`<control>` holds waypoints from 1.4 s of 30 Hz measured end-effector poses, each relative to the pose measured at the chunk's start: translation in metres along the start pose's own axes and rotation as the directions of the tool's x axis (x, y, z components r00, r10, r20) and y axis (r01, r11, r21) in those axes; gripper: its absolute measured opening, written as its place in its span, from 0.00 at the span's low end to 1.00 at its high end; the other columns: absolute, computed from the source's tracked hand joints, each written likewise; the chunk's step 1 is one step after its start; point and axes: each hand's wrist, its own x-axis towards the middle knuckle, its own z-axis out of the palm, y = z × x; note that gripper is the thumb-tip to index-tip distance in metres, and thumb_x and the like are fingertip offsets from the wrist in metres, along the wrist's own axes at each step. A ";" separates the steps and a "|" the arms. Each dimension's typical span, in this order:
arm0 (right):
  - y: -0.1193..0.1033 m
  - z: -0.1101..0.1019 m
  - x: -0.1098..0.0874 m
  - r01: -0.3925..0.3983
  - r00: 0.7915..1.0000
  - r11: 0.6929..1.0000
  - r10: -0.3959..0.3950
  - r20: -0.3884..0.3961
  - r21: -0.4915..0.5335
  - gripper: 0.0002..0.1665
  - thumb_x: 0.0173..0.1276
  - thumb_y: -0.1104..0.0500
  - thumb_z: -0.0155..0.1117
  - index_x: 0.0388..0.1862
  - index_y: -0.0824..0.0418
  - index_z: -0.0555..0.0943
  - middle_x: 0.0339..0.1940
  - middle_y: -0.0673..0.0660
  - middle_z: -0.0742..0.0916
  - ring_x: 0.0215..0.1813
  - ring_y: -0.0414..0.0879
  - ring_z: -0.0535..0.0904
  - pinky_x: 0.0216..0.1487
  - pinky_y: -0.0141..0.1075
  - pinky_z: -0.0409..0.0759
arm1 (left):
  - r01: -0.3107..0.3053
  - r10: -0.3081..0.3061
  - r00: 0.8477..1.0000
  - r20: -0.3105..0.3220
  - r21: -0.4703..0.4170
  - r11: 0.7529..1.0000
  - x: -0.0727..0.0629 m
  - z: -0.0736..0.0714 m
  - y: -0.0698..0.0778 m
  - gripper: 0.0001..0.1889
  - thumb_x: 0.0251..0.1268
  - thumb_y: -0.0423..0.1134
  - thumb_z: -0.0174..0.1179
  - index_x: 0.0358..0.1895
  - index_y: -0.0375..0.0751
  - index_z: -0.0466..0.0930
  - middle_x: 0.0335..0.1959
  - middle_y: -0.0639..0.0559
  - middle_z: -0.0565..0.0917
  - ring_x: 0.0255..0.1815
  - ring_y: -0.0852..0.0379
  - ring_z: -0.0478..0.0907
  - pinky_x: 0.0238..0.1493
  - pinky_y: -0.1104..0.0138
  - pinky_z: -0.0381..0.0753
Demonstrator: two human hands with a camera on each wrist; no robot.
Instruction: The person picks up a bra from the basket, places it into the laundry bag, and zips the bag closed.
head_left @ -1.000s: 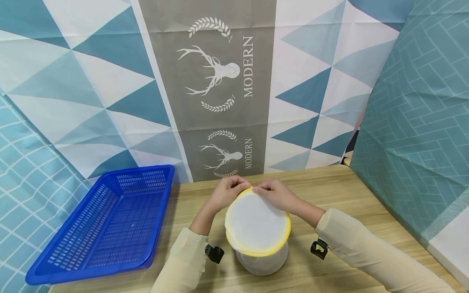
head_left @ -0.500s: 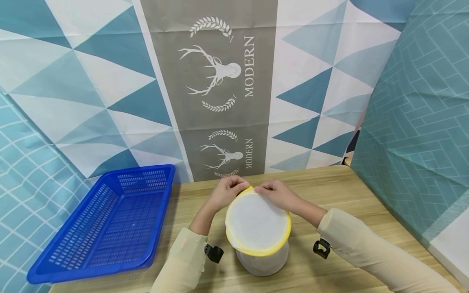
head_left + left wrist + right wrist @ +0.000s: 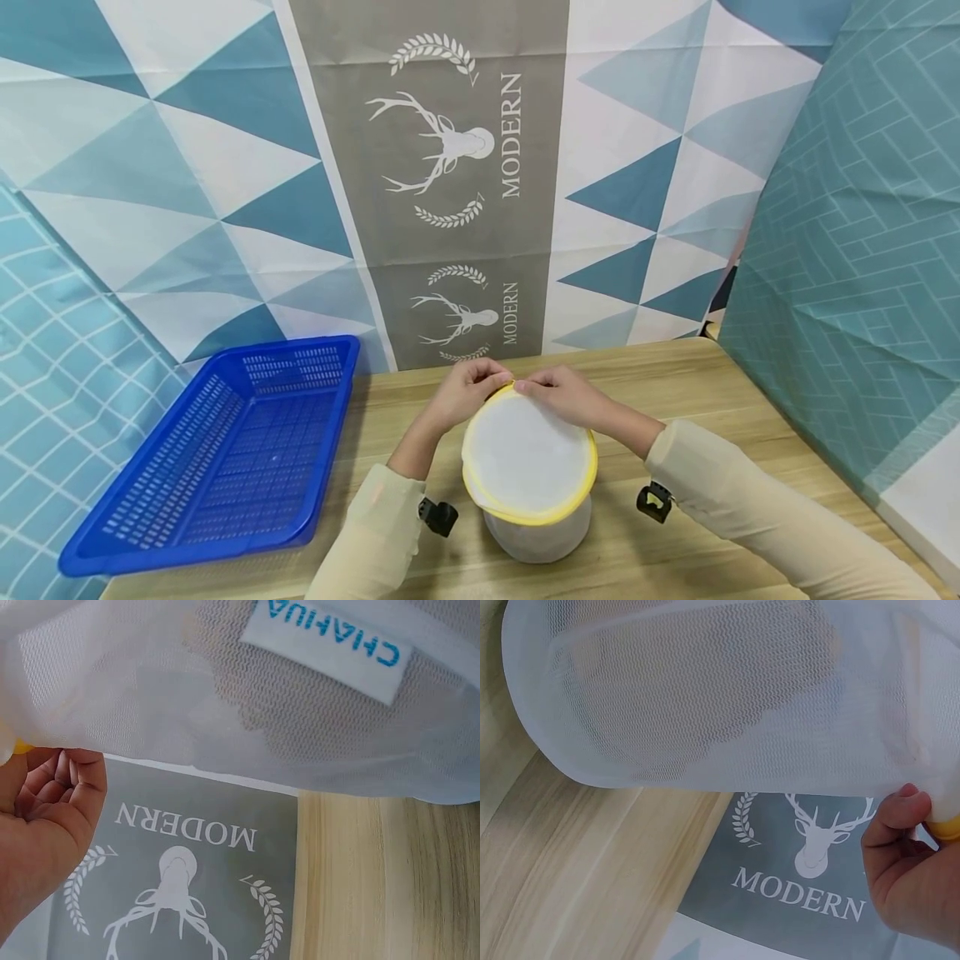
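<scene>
A round white mesh laundry bag (image 3: 528, 454) with a yellow-trimmed top stands on the table in front of me. In the left wrist view its mesh side carries a white label (image 3: 330, 645) with blue letters. My left hand (image 3: 467, 396) pinches the yellow edge at the far side of the top, thumb against curled fingers. Right beside it, my right hand (image 3: 566, 397) pinches the same edge between thumb and fingers. The right wrist view shows that hand (image 3: 907, 859) gripping close to the yellow trim (image 3: 945, 829). What lies between the fingertips is mostly hidden.
A blue perforated plastic basket (image 3: 330, 450) sits on the left of the wooden table (image 3: 675, 375). Patterned cloth (image 3: 480, 225) with deer prints hangs behind the table, and teal cloth (image 3: 862, 292) hangs along the right side.
Both hands stay at the far yellow edge of the laundry bag. The right hand and wrist shift very slightly right, then back left toward the left hand.
</scene>
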 end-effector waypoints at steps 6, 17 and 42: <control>0.003 0.001 0.001 0.003 1.000 1.000 -0.003 -0.018 -0.007 0.18 0.71 0.50 0.53 0.43 0.60 0.84 0.33 0.55 0.85 0.26 0.40 0.77 0.27 0.34 0.77 | -0.018 0.018 1.000 -0.022 -0.005 1.000 -0.001 -0.002 -0.002 0.10 0.66 0.40 0.57 0.38 0.36 0.82 0.31 0.44 0.82 0.26 0.61 0.73 0.29 0.69 0.75; 0.008 -0.001 -0.002 0.007 1.000 1.000 -0.007 -0.023 -0.002 0.18 0.71 0.49 0.53 0.42 0.60 0.85 0.35 0.56 0.84 0.27 0.41 0.76 0.27 0.34 0.77 | -0.018 0.018 1.000 -0.005 -0.011 1.000 0.000 0.001 -0.004 0.10 0.67 0.40 0.56 0.39 0.36 0.81 0.30 0.45 0.81 0.26 0.60 0.73 0.30 0.68 0.75; 0.007 -0.002 0.002 0.061 0.998 0.998 -0.061 0.002 -0.013 0.17 0.71 0.50 0.54 0.38 0.60 0.85 0.33 0.55 0.84 0.29 0.41 0.75 0.27 0.34 0.76 | -0.011 0.011 1.000 0.011 -0.013 1.000 -0.016 -0.002 0.031 0.10 0.68 0.35 0.54 0.39 0.30 0.80 0.32 0.40 0.82 0.25 0.63 0.72 0.30 0.70 0.74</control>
